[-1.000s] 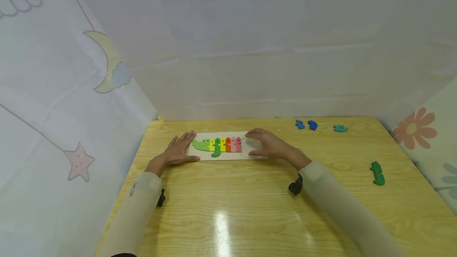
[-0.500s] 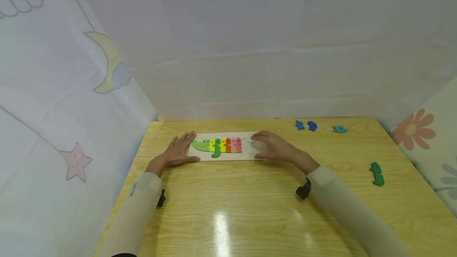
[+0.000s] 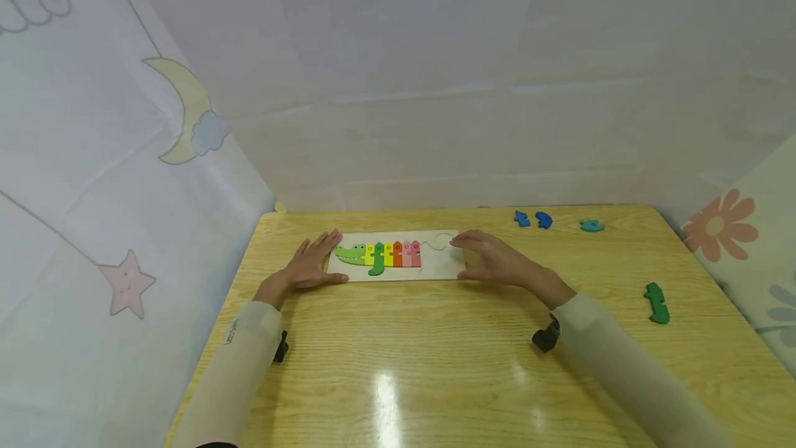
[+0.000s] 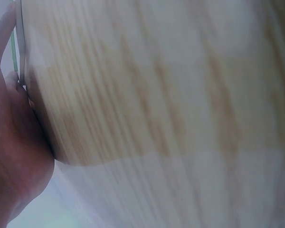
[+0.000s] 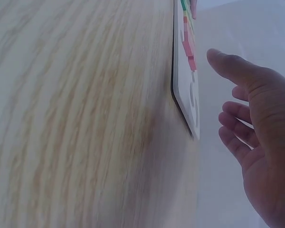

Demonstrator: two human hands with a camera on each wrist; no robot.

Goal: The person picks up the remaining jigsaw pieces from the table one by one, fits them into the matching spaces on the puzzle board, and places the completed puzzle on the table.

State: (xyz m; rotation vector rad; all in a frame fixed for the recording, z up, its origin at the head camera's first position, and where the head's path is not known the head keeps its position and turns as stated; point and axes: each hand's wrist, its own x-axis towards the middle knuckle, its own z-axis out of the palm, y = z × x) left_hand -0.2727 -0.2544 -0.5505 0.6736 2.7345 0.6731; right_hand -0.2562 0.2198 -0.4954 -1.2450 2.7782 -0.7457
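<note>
A pale puzzle board (image 3: 398,236) lies on the table, its left part filled with a crocodile's light green head (image 3: 350,254) and a row of yellow, green, orange and pink pieces (image 3: 407,253). Bare board with a drawn outline shows at its right end. My left hand (image 3: 308,263) rests at the board's left end, fingers and thumb spread along the edges. At the right end hovers my right hand (image 3: 495,260), fingers relaxed and holding nothing; the right wrist view shows a gap between this hand (image 5: 270,123) and the board (image 5: 178,71).
Two blue puzzle pieces (image 3: 522,218) and a teal piece (image 3: 592,225) lie near the table's back edge, right of the board. Farther right is a dark green piece (image 3: 656,303). Printed cloth walls (image 3: 398,123) rise behind and beside the table (image 3: 435,365).
My right hand has moved to the right off the board's bare part, uncovering more of the drawn outline. The left hand has stayed in place.
</note>
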